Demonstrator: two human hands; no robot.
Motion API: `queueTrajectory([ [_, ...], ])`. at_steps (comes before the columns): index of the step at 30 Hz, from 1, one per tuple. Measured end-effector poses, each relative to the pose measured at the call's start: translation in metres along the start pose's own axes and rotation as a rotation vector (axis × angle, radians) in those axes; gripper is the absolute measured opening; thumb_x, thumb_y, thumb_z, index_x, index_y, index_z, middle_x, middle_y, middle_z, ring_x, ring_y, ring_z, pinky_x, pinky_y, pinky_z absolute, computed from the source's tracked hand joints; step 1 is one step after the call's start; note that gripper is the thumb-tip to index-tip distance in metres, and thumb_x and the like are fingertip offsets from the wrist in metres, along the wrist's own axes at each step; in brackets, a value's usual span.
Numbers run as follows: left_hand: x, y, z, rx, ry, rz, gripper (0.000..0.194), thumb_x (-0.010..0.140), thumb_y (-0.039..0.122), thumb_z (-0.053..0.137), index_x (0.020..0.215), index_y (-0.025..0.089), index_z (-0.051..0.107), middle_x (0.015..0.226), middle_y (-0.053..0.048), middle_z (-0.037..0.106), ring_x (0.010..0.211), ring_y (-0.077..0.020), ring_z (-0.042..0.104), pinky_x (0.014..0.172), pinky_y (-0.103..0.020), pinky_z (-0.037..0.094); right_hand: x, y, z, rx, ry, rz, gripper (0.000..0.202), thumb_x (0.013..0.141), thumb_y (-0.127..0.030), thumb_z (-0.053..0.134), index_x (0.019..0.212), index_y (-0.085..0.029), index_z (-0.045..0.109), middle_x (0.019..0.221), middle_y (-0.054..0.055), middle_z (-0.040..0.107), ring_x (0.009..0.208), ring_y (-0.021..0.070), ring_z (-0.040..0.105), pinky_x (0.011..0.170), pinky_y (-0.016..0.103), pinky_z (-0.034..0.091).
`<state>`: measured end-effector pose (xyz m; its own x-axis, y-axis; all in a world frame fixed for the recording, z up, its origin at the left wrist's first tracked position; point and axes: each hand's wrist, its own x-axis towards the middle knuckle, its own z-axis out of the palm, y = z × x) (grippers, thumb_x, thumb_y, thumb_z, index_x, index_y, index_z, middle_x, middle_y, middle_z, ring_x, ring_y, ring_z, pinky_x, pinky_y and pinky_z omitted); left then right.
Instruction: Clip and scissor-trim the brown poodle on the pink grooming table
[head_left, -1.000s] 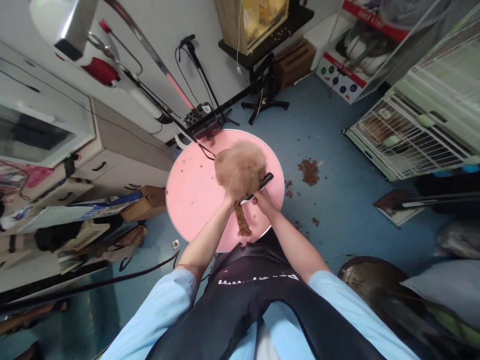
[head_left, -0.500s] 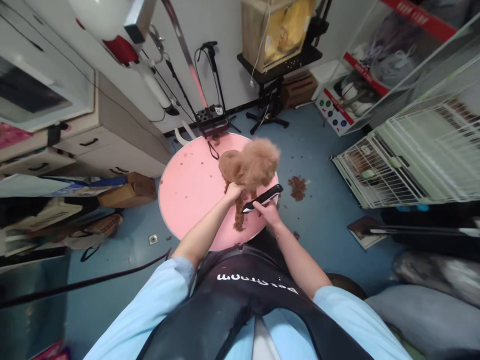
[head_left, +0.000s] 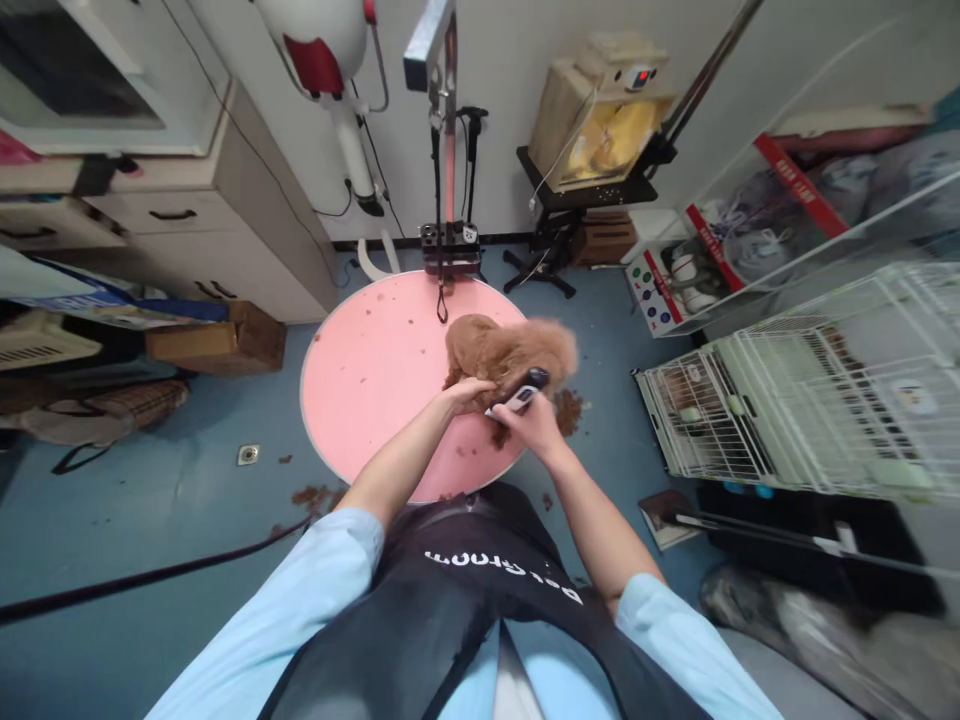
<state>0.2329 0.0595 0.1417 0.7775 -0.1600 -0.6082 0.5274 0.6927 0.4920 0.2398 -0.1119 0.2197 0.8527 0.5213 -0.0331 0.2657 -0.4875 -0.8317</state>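
A curly brown dog (head_left: 472, 345) stands on a round pink grooming table (head_left: 360, 390), its fluffy head to the right and blurred. My left hand (head_left: 466, 394) grips the dog low on its near side; the dog's fur partly hides the fingers. In my right hand (head_left: 536, 425) is a black and white hair clipper (head_left: 523, 393), with my fingers closed round its body. The clipper's head end lies against the fur near the dog's chest and front leg, close to my left fingertips. Cut tufts of brown fur are scattered over the tabletop.
A grooming arm with a hanging loop (head_left: 442, 305) rises behind the table. Cut fur (head_left: 568, 412) lies on the blue floor. White wire cages (head_left: 705, 410) stand to the right, drawers (head_left: 180, 215) to the left. A white dryer nozzle (head_left: 352, 150) hangs above.
The clipper has moved from beside the front leg up against the dog's chest and turned. My left hand is slightly lower. The dog's head has shifted right, and the view has turned.
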Motion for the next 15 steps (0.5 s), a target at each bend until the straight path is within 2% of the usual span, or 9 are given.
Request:
queueTrajectory([
  [1,0.001,-0.001,-0.001,-0.038,-0.002,-0.006,0.009,0.084,0.006,0.055,0.082,0.008,0.064,0.066,-0.006,0.067,0.064,-0.0122,0.061,0.068,-0.023,0.047,0.001,-0.005,0.004,-0.118,-0.056,-0.032,0.034,0.072,-0.04,0.069,0.096,-0.018,0.059,0.085,0.006,0.07,0.079,0.0226,0.065,0.071,0.034,0.05],
  [4,0.003,-0.008,-0.003,-0.129,-0.002,-0.006,0.023,0.087,0.009,0.05,0.064,0.012,0.057,0.05,-0.001,0.056,0.048,-0.0094,0.053,0.058,-0.021,0.045,-0.007,-0.01,0.012,-0.337,-0.215,-0.139,0.036,0.073,-0.04,0.069,0.098,-0.018,0.057,0.087,0.009,0.07,0.08,0.0247,0.066,0.07,0.034,0.048],
  [6,0.004,-0.013,-0.003,-0.161,-0.02,0.011,0.021,0.085,0.008,0.05,0.067,0.012,0.059,0.051,-0.001,0.057,0.049,-0.0091,0.054,0.059,-0.02,0.045,-0.011,-0.01,0.01,-0.374,-0.167,-0.125,0.037,0.075,-0.044,0.066,0.099,-0.017,0.056,0.087,0.009,0.07,0.079,0.0252,0.066,0.067,0.033,0.048],
  [8,0.004,-0.016,-0.001,-0.181,-0.049,0.032,0.014,0.084,0.005,0.051,0.08,0.01,0.064,0.063,-0.003,0.065,0.059,-0.011,0.061,0.066,-0.021,0.048,-0.009,-0.012,0.005,-0.387,-0.032,-0.066,0.038,0.078,-0.046,0.064,0.101,-0.018,0.055,0.086,0.009,0.069,0.077,0.0248,0.066,0.066,0.033,0.048],
  [10,0.003,-0.017,0.003,-0.175,-0.052,0.049,0.013,0.083,0.005,0.053,0.085,0.01,0.064,0.068,-0.005,0.068,0.063,-0.0127,0.064,0.067,-0.023,0.049,-0.005,-0.014,0.003,-0.415,-0.018,-0.07,0.039,0.078,-0.046,0.064,0.104,-0.018,0.054,0.087,0.009,0.069,0.076,0.0245,0.066,0.065,0.032,0.048],
  [15,0.0,-0.015,0.012,-0.142,0.005,0.057,0.014,0.081,0.001,0.054,0.071,0.011,0.058,0.053,-0.001,0.059,0.045,-0.01,0.054,0.051,-0.02,0.041,-0.014,-0.012,0.011,-0.475,-0.355,-0.21,0.037,0.076,-0.04,0.069,0.102,-0.019,0.053,0.091,0.009,0.069,0.08,0.0241,0.066,0.066,0.031,0.048],
])
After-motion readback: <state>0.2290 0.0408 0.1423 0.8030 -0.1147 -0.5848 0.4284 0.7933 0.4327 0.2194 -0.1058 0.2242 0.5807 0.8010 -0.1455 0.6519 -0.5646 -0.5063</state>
